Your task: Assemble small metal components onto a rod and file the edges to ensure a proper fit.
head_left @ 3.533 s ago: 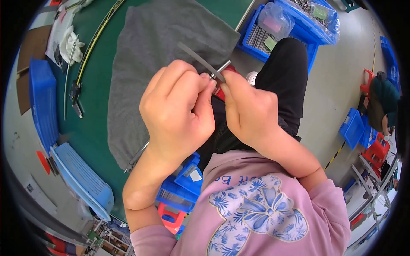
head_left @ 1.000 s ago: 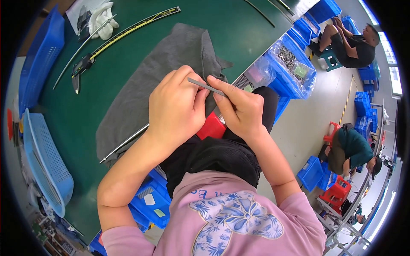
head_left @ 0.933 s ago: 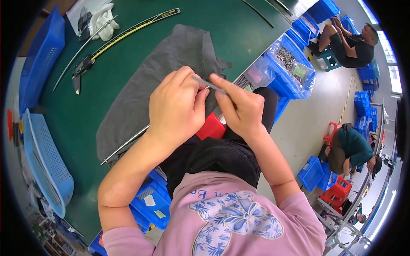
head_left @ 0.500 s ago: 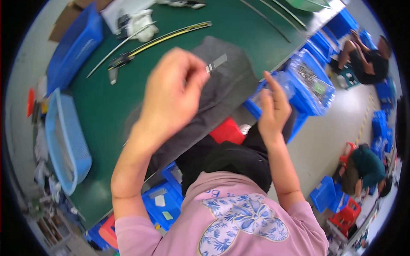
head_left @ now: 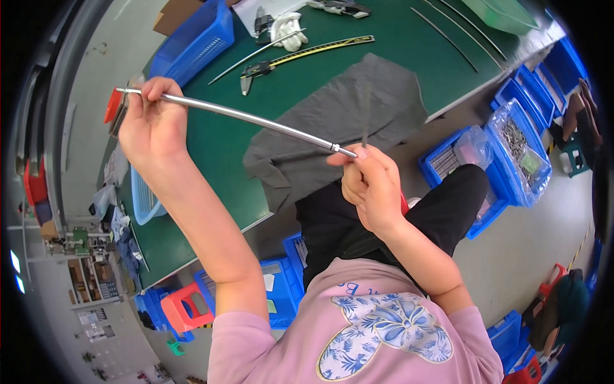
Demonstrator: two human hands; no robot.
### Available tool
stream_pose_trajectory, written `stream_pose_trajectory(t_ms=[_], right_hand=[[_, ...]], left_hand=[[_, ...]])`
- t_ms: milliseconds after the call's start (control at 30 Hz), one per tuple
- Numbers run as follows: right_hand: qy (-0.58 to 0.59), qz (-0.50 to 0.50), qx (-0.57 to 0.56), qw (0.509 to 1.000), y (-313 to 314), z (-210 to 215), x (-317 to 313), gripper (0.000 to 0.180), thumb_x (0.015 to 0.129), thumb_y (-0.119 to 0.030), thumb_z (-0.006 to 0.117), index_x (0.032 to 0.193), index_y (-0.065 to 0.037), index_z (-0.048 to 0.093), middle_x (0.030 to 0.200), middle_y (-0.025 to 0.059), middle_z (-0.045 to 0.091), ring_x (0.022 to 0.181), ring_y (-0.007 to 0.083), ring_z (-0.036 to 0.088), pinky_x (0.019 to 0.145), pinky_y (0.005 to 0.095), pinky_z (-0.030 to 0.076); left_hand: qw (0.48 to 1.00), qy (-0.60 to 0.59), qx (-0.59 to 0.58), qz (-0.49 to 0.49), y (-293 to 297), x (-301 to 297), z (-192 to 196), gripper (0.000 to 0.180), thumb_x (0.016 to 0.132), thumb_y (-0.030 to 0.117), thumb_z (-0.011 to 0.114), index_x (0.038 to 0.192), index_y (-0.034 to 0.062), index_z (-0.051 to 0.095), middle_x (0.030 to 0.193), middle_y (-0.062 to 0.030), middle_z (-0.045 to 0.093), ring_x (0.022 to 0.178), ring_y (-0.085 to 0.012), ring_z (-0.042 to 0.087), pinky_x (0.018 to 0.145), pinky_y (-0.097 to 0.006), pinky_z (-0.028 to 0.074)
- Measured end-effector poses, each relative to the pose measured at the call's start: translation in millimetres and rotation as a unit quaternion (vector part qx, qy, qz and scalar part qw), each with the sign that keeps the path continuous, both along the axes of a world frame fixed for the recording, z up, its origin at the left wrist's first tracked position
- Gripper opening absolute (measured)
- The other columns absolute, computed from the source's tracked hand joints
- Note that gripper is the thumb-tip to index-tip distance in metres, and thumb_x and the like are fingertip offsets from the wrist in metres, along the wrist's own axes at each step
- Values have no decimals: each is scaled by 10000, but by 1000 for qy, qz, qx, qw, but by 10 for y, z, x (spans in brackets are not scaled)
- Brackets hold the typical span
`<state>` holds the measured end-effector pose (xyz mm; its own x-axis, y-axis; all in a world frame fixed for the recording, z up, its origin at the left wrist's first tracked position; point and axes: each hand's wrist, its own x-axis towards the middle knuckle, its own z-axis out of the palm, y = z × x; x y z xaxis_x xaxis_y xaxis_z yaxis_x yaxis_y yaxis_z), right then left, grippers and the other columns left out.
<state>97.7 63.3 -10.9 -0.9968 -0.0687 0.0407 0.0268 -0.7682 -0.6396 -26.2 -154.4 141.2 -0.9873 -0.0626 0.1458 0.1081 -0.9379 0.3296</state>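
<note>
1. Silver-bright and slim, a metal rod (head_left: 243,118) spans the gap between a worker's two bare hands, held clear of the green table (head_left: 220,150), its right portion in front of a charcoal cloth (head_left: 332,105).

2. The left hand (head_left: 153,121), far to the left, pinches the rod near its narrower left end, fingers curled over the shaft. The right hand (head_left: 376,189) grips the stepped, collared right end between thumb and fingers; a thin dark grey strip (head_left: 366,115) rises from the same hand, though exactly how it is held cannot be told.

3. By its look, the rod should prove stiff and fairly light, its polished surface likely slippery. The thick plain shaft offers the surest hold; the slender ends seem likelier to bend or be marred.

4. On the table's far side lie a caliper (head_left: 259,68) with a yellow-edged scale and a white glove (head_left: 289,32); any markings on the scale are too small to read.

5. Blue lettering (head_left: 354,288) runs across the worker's pink shirt (head_left: 288,326), partly lost in folds. A green tag (head_left: 529,161) lies among bagged metal pieces (head_left: 513,137) at right, any writing illegible.
</note>
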Motion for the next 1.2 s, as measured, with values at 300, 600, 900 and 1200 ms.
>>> stream_pose_trajectory(t_ms=[300, 600, 900, 1200], right_hand=[[-41, -139, 94, 985, 287, -213, 42, 234, 962, -205, 561, 836, -17, 622, 542, -73, 420, 440, 12, 319, 414, 208, 219], [-45, -214, 179, 959, 842, -669, 56, 200, 975, -172, 544, 884, 1, 582, 600, -52, 443, 438, 5, 282, 406, 192, 192], [-54, -184, 181, 965, 869, -619, -79, 201, 975, -170, 546, 914, 17, 590, 573, -66, 412, 440, 1, 284, 409, 194, 178], [-138, -263, 343, 891, 827, -513, -6, 253, 929, -255, 630, 779, -53, 605, 554, -101, 408, 438, -13, 296, 417, 188, 177]], left_hand=[[992, -61, -23, -112, -116, -4, -1031, 295, 988, 175, 409, 1026, -95, 521, 1015, -234, 588, 1019, -355, 555, 934, -435, 455], [960, -63, -10, -273, 170, 546, -1126, 935, 936, 605, 267, 1427, -166, 69, 1514, -352, 12, 1436, -440, 37, 1174, -500, 115], [956, -2, -28, -294, 248, 511, -1061, 890, 943, 571, 315, 1457, -115, 74, 1542, -294, 9, 1450, -395, 29, 1177, -479, 114], [916, 100, -280, -270, 108, 176, -975, 686, 985, 475, 333, 1401, -70, 359, 1471, -302, 294, 1378, -404, 297, 1124, -489, 255]])
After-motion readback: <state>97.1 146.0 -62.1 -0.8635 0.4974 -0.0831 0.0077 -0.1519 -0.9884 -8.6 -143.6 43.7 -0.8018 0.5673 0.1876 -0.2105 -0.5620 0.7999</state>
